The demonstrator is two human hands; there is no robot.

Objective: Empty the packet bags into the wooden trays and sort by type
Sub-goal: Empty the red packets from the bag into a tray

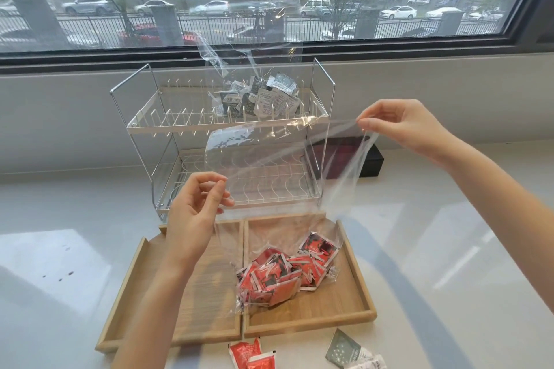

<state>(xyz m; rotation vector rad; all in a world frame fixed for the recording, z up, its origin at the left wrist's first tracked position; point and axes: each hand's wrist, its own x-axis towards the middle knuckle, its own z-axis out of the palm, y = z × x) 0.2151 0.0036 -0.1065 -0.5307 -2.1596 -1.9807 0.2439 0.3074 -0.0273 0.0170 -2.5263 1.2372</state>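
A clear plastic bag [278, 165] is stretched between my hands, its mouth pulled wide. My left hand [195, 213] pinches one edge of the mouth and my right hand [401, 126] pinches the other, higher and to the right. The bag's bottom rests in the right wooden tray [353, 305] and holds several red packets [284, 272]. The left wooden tray [132, 296] lies beside it, partly hidden by my left forearm. A second clear bag of grey and white packets [263, 96] sits on the top shelf of a white wire rack [168, 126].
Two loose red packets [251, 353] and a grey packet [344, 350] with a white one lie on the white counter in front of the trays. A black box [371, 159] stands behind the rack on the right. A window runs along the back.
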